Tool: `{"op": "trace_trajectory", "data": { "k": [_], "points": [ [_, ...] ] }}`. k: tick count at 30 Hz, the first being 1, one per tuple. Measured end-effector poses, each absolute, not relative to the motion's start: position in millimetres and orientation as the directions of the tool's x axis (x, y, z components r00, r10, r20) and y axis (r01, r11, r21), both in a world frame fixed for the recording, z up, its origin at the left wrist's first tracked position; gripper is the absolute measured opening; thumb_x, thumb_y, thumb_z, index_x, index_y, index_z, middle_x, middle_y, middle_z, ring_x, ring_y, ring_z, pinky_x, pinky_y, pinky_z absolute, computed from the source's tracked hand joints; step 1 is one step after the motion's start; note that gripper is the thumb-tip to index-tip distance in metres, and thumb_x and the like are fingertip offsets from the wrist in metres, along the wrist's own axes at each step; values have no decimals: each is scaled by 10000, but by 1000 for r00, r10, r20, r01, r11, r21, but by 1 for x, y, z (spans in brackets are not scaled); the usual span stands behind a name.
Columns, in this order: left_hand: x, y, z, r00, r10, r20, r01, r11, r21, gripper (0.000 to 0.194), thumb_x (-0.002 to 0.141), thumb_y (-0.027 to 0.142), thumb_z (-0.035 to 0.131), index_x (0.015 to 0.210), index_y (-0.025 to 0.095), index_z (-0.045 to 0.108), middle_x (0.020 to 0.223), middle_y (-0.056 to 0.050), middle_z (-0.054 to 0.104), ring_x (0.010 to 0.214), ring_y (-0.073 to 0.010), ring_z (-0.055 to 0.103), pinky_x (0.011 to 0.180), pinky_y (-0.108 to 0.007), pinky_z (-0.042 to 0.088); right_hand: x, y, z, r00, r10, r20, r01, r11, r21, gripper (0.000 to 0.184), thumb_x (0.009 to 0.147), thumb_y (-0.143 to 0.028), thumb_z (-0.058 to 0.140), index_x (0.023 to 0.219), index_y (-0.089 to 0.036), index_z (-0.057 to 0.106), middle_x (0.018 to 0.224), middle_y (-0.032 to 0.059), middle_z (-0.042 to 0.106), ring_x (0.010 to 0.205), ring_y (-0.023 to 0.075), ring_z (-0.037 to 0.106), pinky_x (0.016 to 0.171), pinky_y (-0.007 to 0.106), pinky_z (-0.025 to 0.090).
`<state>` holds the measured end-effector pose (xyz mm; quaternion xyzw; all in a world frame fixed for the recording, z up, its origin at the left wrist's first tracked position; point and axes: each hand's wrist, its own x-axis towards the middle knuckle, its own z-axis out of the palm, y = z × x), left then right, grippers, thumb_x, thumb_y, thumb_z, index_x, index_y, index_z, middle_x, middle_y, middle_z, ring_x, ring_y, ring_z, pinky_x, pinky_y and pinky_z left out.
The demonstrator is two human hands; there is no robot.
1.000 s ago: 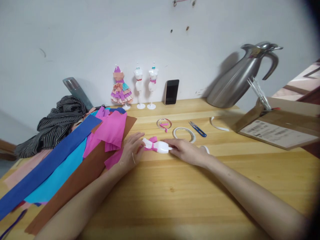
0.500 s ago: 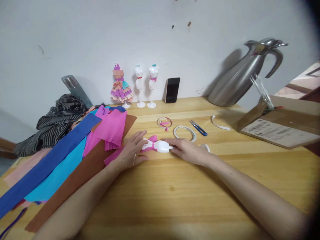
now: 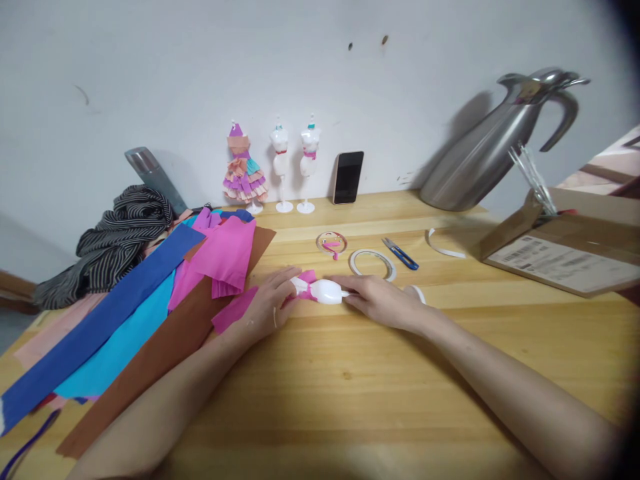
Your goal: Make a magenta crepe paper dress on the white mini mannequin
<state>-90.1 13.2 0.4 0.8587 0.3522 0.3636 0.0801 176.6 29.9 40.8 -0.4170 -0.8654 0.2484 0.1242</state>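
Note:
A small white mannequin [image 3: 327, 292] lies on its side just above the wooden table, with a pink crepe paper strip [image 3: 308, 275] at its waist and upper body. My left hand [image 3: 273, 298] is closed around its upper end, fingers over the bust and the pink paper. At the other end, my right hand [image 3: 373, 300] grips the thin stand rod, and its fingers hide the base partly. A white round piece shows behind my right wrist. Beyond the hands lie a roll of white tape [image 3: 373, 265] and blue thread snips [image 3: 400, 254].
Crepe paper sheets, among them a blue strip [image 3: 107, 323] and a brown sheet [image 3: 150, 363], cover the left side. At the back stand a dressed mannequin [image 3: 245, 170], two bare white mannequins and a phone [image 3: 349, 177]. A steel jug [image 3: 480, 150] and a cardboard box [image 3: 565, 243] stand right.
My left fingers spread off the mannequin's upper end half a second ago, then closed on it again. My right hand keeps its grip on the rod. The view has shifted slightly.

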Motion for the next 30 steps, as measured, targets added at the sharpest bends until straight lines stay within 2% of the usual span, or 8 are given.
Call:
{"op": "trace_trajectory", "data": {
  "k": [7, 12, 14, 18, 21, 24, 27, 30],
  "points": [
    [-85, 13, 0, 415, 745, 522, 541, -664, 516, 182, 807, 101, 581, 699, 205, 478, 1041, -89, 695, 1044, -207, 642, 820, -345, 529, 183, 30, 45, -604, 796, -17, 678, 503, -535, 454, 816, -165, 546, 1252, -268, 619, 1059, 44, 738, 910, 224, 676, 774, 281, 476],
    [-83, 14, -1, 390, 748, 537, 532, -659, 532, 193, 788, 79, 572, 683, 199, 463, 1002, -92, 695, 1010, -205, 643, 808, -333, 514, 176, 16, 55, -456, 890, -17, 825, 416, -382, 569, 784, -331, 664, 1328, -221, 537, 1133, 123, 680, 915, 276, 667, 721, 322, 475],
    [-82, 15, -1, 384, 750, 538, 528, -657, 539, 182, 782, 76, 570, 688, 196, 471, 1007, -96, 696, 1004, -206, 645, 810, -337, 514, 165, 9, 61, -454, 890, 35, 829, 437, -349, 499, 821, -375, 635, 1289, -220, 557, 1165, 131, 648, 960, 291, 650, 745, 350, 481],
    [-81, 15, 0, 366, 756, 543, 511, -651, 561, 174, 782, 92, 576, 691, 201, 475, 972, -90, 705, 985, -205, 655, 808, -344, 523, 137, 7, 60, -594, 774, 219, 676, 627, -387, 300, 815, -315, 649, 1084, -184, 627, 1168, 122, 635, 1060, 285, 591, 887, 405, 467],
    [-80, 14, 3, 368, 755, 543, 518, -651, 555, 177, 795, 122, 579, 690, 211, 469, 951, -84, 708, 966, -208, 663, 800, -348, 530, 124, 13, 50, -590, 759, 277, 650, 649, -394, 161, 806, -270, 649, 939, -181, 636, 1102, 122, 652, 1006, 275, 595, 865, 408, 472],
    [-81, 14, 4, 375, 748, 548, 519, -659, 544, 168, 799, 124, 563, 697, 214, 464, 975, -89, 707, 948, -210, 663, 785, -348, 534, 120, 21, 38, -540, 777, 322, 627, 627, -462, 18, 815, -194, 603, 800, -188, 610, 979, 102, 669, 907, 241, 610, 804, 370, 480],
    [-80, 13, 5, 379, 746, 547, 518, -662, 543, 162, 770, 91, 544, 710, 216, 461, 1013, -90, 701, 966, -209, 656, 804, -350, 532, 120, 25, 30, -481, 806, 343, 579, 587, -566, 106, 790, -125, 579, 715, -200, 572, 871, 67, 666, 831, 206, 611, 749, 328, 476],
    [-79, 12, 5, 382, 751, 539, 528, -656, 539, 174, 740, 84, 553, 732, 223, 450, 1029, -94, 693, 994, -217, 648, 835, -364, 526, 121, 26, 26, -444, 828, 341, 565, 555, -610, 94, 774, -132, 588, 715, -202, 564, 820, 56, 649, 773, 196, 597, 705, 317, 464]
  ]
}}
